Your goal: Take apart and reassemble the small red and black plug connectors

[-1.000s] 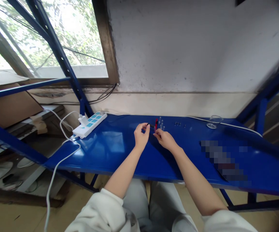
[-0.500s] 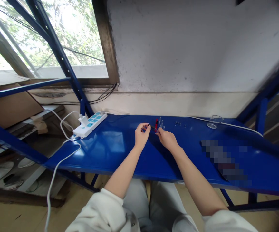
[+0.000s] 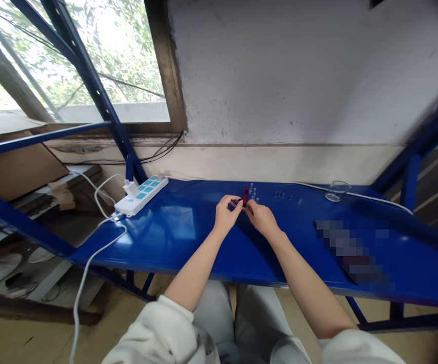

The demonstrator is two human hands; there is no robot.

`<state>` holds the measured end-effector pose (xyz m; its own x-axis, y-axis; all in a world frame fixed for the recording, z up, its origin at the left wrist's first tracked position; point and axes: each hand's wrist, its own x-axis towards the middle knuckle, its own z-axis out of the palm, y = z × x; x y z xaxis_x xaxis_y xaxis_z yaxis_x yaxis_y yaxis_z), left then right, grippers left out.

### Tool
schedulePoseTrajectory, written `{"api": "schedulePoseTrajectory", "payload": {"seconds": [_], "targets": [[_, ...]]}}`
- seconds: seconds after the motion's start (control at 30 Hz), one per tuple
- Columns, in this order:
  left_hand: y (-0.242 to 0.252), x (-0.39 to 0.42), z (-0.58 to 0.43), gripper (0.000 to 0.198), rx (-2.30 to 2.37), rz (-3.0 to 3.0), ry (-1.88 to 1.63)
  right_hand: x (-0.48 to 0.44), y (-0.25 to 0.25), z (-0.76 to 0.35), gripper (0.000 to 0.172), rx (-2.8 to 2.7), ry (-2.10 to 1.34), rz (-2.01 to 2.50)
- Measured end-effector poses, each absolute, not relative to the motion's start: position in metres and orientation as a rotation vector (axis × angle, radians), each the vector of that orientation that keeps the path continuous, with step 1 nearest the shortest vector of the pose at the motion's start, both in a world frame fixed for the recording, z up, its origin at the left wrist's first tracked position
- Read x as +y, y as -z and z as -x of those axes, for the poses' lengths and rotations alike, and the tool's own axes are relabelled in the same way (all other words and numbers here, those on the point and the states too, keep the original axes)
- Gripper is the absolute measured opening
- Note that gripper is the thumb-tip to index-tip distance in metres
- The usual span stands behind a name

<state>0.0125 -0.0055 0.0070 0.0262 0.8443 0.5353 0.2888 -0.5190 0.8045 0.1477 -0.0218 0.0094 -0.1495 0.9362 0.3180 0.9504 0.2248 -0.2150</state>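
Dark piece (image 3: pixel 239 200), mostly hidden, between pinched left fingers (image 3: pixel 238 206); right fingers (image 3: pixel 251 204) close by, hold unclear

We see little of the dark piece (image 3: pixel 238 201) in the left hand (image 3: pixel 226 216), whose fingers cover most of it, and cannot tell whether the right hand (image 3: pixel 263 220) holds anything. Farther right, tiny pieces (image 3: pixel 282 195) are too small for us to name. Pixelation blurs a dark object (image 3: pixel 342 247) at right. Near left, the white cable (image 3: pixel 76 323) is cut off.
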Motion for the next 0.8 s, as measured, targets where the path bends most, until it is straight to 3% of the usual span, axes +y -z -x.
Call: {"api": "schedulePoseTrajectory", "payload": {"seconds": [0.8], "targets": [[0.001,0.003,-0.008,0.028,1.013,-1.643,-1.437,-0.016,0.002,-0.152,0.022,-2.061,0.09,1.512]]}}
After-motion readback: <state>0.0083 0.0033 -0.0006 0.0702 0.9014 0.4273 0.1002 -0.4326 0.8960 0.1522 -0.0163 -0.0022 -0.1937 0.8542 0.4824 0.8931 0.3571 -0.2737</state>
